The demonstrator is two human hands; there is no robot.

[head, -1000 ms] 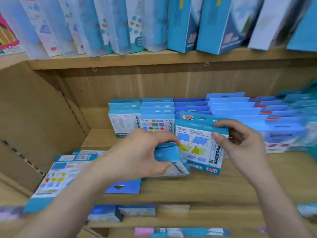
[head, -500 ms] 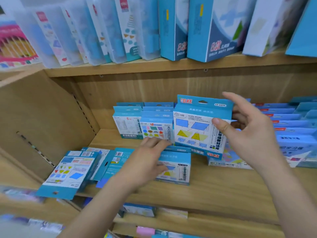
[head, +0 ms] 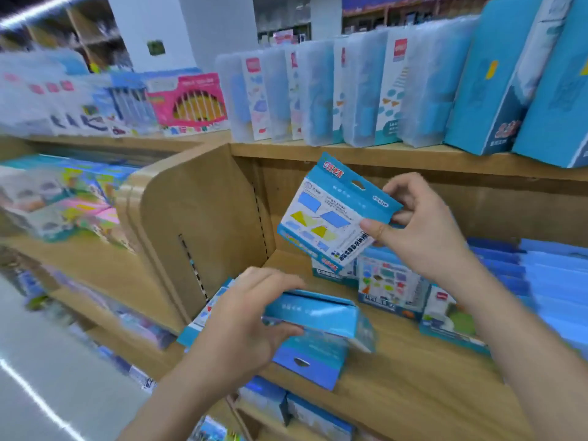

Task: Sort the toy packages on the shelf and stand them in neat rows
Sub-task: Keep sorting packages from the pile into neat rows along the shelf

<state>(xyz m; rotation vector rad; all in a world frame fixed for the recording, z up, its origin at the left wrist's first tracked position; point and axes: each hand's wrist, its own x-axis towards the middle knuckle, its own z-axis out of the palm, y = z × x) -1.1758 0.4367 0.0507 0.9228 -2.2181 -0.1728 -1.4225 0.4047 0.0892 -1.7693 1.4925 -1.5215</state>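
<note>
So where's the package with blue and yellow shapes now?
Head view, centre-right: the shapes package is tilted in the air, pinched by the right hand, above the standing packages.

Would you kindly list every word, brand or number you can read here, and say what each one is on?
Nothing reads cleanly; motion blur throughout.
Tilted package: red logo and a small code by the hang hole, both blurred.
Clear cases: red brand tags, illegible; one label begins "La", the rest blurred.
Blue box: red characters, blurred.
Flat package: pale print, unreadable.
</note>
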